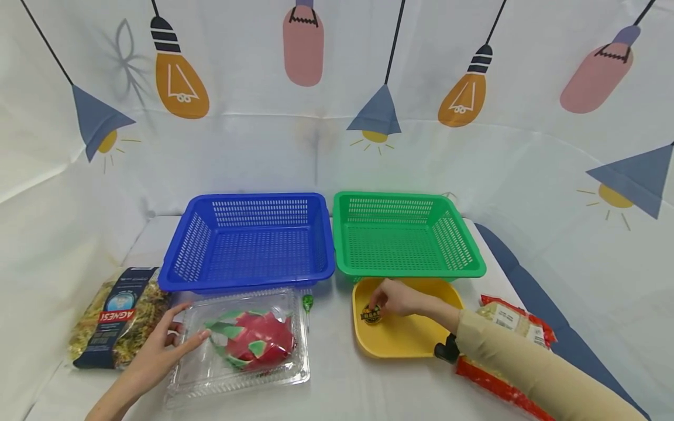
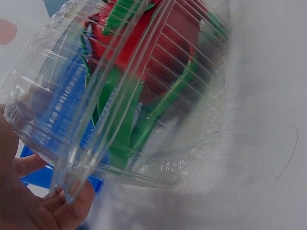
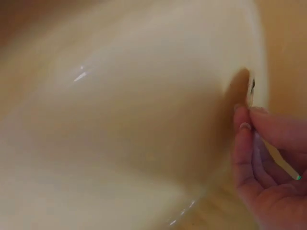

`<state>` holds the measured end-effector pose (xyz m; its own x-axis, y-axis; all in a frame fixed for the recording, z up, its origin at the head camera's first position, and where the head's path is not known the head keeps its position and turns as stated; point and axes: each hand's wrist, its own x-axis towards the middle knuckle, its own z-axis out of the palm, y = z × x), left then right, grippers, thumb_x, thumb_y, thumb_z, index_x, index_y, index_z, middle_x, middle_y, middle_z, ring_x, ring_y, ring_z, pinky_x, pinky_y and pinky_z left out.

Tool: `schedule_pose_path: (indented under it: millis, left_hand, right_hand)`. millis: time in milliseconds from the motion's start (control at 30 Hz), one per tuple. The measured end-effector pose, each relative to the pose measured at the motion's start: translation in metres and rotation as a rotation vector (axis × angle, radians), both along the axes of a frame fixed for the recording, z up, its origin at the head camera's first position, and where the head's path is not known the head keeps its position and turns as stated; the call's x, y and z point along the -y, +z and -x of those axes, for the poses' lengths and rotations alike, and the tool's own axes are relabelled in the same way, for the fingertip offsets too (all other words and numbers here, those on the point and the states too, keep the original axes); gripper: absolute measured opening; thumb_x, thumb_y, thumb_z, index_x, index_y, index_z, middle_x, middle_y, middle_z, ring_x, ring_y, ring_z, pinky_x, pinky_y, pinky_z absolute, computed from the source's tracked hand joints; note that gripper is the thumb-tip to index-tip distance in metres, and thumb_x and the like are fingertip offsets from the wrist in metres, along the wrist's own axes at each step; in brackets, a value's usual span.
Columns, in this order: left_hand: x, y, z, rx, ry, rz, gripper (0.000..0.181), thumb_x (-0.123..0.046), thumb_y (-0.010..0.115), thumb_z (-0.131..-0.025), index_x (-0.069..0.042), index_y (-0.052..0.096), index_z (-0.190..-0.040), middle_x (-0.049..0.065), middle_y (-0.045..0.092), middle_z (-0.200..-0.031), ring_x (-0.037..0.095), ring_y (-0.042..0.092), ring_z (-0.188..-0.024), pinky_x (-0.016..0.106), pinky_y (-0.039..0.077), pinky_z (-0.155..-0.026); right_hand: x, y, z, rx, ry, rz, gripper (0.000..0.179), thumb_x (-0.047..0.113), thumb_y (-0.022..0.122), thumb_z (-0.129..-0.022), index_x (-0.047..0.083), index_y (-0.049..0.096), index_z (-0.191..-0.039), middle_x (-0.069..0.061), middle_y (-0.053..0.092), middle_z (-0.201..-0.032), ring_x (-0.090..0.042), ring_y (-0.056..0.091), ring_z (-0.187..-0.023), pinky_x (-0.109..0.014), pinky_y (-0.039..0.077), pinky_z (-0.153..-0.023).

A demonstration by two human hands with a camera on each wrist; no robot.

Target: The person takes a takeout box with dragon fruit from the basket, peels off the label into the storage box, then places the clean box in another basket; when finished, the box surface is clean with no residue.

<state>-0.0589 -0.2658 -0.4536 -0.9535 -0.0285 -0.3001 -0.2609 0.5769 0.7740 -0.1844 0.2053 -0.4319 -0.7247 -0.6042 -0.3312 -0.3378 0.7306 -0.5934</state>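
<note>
A clear plastic clamshell box (image 1: 195, 374) stands at front left, with a red and green dragon fruit (image 1: 263, 339) inside. My left hand (image 1: 158, 351) is at its left side, thumb over the lid and other fingers bent by the rim. The left wrist view shows the box (image 2: 192, 163) with its rim between the fingers of that hand (image 2: 33, 201). Over a yellow tray (image 1: 400, 342), my right hand (image 1: 397, 298) pinches a small round black-and-gold label (image 1: 371, 314). In the right wrist view the label (image 3: 250, 88) appears edge-on between thumb and fingertips.
Behind stand a blue basket (image 1: 247, 280) and a green basket (image 1: 411, 272). An Agnesi pasta bag (image 1: 116, 318) lies at far left. A red-edged bag (image 1: 513, 318) sits partly under the right sleeve. A small green-topped pick (image 1: 308, 302) lies between box and tray.
</note>
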Motion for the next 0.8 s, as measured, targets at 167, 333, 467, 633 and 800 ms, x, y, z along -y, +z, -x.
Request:
schedule_pose_path:
  millis: [167, 333, 467, 633, 800]
  left_hand:
    - [0.001, 0.001, 0.000, 0.003, -0.003, 0.001, 0.083, -0.036, 0.063, -0.099, -0.003, 0.013, -0.156, 0.012, 0.039, -0.102, 0.014, 0.038, -0.075, 0.029, 0.038, -0.060]
    - [0.001, -0.001, 0.000, -0.005, -0.006, 0.001, 0.083, -0.035, 0.063, -0.099, -0.003, 0.013, -0.156, 0.012, 0.039, -0.101, 0.014, 0.038, -0.074, 0.029, 0.037, -0.059]
    - [0.002, -0.002, 0.000, -0.019, -0.011, -0.004, 0.082, -0.034, 0.063, -0.099, -0.003, 0.013, -0.156, 0.012, 0.039, -0.101, 0.014, 0.037, -0.073, 0.029, 0.037, -0.059]
    - [0.002, -0.002, 0.000, -0.005, -0.010, -0.007, 0.082, -0.035, 0.063, -0.099, -0.004, 0.012, -0.156, 0.012, 0.040, -0.103, 0.014, 0.038, -0.074, 0.029, 0.037, -0.060]
    - [0.003, -0.002, 0.001, 0.021, -0.011, -0.015, 0.082, -0.036, 0.062, -0.099, -0.004, 0.011, -0.156, 0.013, 0.040, -0.106, 0.015, 0.039, -0.077, 0.030, 0.038, -0.061]
  right_hand:
    - [0.002, -0.001, 0.002, -0.005, 0.015, -0.043, 0.023, -0.012, 0.068, -0.080, 0.002, 0.075, -0.096, -0.005, 0.072, -0.091, -0.012, 0.061, -0.083, -0.026, 0.052, -0.075]
    - [0.004, -0.002, 0.008, -0.018, 0.081, -0.076, 0.031, -0.014, 0.067, -0.075, 0.002, 0.074, -0.100, -0.004, 0.071, -0.091, -0.010, 0.059, -0.080, -0.024, 0.051, -0.073]
    - [0.010, -0.002, 0.012, -0.041, 0.164, -0.127, 0.033, -0.015, 0.067, -0.071, 0.004, 0.071, -0.097, -0.002, 0.066, -0.086, -0.009, 0.052, -0.075, -0.023, 0.046, -0.068]
    - [0.021, -0.005, 0.012, -0.105, 0.255, -0.240, 0.018, 0.000, 0.072, -0.082, 0.010, 0.060, -0.091, 0.003, 0.055, -0.077, -0.008, 0.044, -0.068, -0.022, 0.038, -0.062]
    - [0.026, -0.005, 0.010, -0.108, 0.276, -0.310, 0.017, 0.015, 0.071, -0.093, 0.014, 0.054, -0.088, 0.008, 0.050, -0.074, -0.007, 0.045, -0.066, -0.023, 0.038, -0.061]
